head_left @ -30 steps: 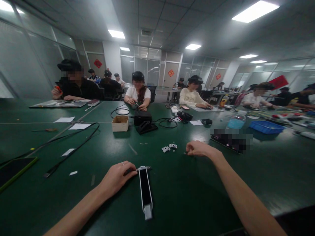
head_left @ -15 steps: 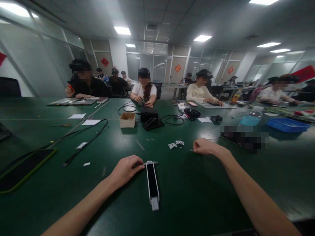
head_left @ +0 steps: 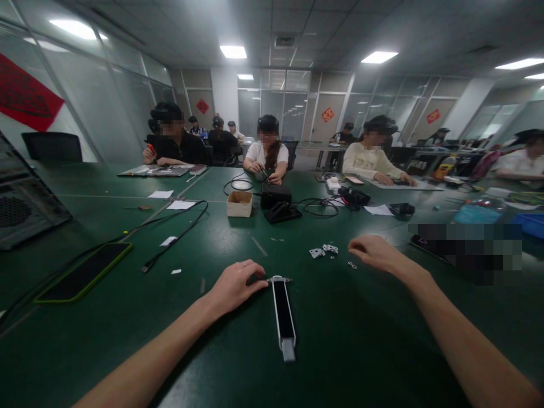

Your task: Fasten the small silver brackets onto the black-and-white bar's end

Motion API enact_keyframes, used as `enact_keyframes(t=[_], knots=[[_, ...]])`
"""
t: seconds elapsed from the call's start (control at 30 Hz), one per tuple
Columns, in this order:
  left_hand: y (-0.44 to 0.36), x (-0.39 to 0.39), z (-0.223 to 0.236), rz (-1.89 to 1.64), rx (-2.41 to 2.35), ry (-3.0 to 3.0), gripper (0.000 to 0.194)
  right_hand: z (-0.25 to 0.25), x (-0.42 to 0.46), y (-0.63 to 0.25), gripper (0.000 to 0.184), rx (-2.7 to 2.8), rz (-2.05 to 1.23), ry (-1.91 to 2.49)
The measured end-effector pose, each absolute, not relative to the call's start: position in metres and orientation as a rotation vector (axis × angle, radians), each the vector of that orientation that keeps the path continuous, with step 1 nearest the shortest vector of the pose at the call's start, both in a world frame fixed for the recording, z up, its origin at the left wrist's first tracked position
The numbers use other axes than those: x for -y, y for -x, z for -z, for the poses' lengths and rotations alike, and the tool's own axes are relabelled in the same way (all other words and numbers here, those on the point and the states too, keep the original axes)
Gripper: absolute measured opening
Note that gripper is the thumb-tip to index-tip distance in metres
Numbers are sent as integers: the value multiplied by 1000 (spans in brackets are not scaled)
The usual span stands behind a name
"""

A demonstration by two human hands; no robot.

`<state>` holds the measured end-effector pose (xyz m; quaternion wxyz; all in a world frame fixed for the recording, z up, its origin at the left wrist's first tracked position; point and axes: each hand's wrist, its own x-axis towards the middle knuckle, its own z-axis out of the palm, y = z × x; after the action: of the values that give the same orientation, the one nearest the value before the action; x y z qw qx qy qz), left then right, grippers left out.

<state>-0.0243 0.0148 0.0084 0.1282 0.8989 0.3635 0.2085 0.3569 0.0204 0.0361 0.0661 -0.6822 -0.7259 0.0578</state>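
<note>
My left hand (head_left: 238, 285), a ring on one finger, rests on the green table (head_left: 357, 340). Its bent fingertips press against the far, T-shaped end of a narrow black and silver bar (head_left: 283, 316) that lies pointing toward me. My right hand (head_left: 376, 253) hovers low over the table further out, fingers loosely curled, and I see nothing in it. A tiny metal piece (head_left: 352, 264) lies just below its fingertips, apart from them. Two small white metal parts (head_left: 322, 250) sit to the left of that hand.
A cardboard box (head_left: 239, 204), a black device (head_left: 278, 205) and looped cables stand mid-table. A green-edged phone (head_left: 85, 273) and a black cable (head_left: 172, 233) lie left, beside a computer case (head_left: 21, 207). A dark device (head_left: 463, 249) lies right. Several people work at the far side.
The view has swung left, so everything sits further right in the frame. My right hand has come off the tiny metal piece, which now lies alone. My left hand stays at the bar's end.
</note>
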Motion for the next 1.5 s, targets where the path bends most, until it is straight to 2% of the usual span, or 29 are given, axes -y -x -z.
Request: enact_keyframes(t=[0.13, 0.33, 0.47, 0.73, 1.03, 1.2, 1.33, 1.5], knots=[[23, -12, -10, -858, -1088, -2636, 16, -39, -10, -309, 25, 2245, -97, 1549], [12, -4, -3, -1073, -881, -2680, 19, -22, 18, -226, 18, 2081, -546, 1096], [6, 2, -2, -1229, -692, -2727, 17, -12, 30, -202, 20, 1941, -841, 985], [6, 4, -6, -1265, -574, -2731, 18, -2, 31, -195, 25, 1744, -1101, 954], [6, 3, -9, -1200, -609, -2774, 16, -4, 34, -194, 25, 1777, -1030, 1020], [18, -7, -13, -1104, -729, -2781, 16, -14, 32, -205, 21, 1910, -742, 1096], [29, -18, -13, -915, -870, -2761, 15, -10, 22, -218, 19, 1989, -544, 1175], [29, -19, -14, -638, -975, -2755, 16, 1, 16, -222, 15, 2094, -477, 1251]])
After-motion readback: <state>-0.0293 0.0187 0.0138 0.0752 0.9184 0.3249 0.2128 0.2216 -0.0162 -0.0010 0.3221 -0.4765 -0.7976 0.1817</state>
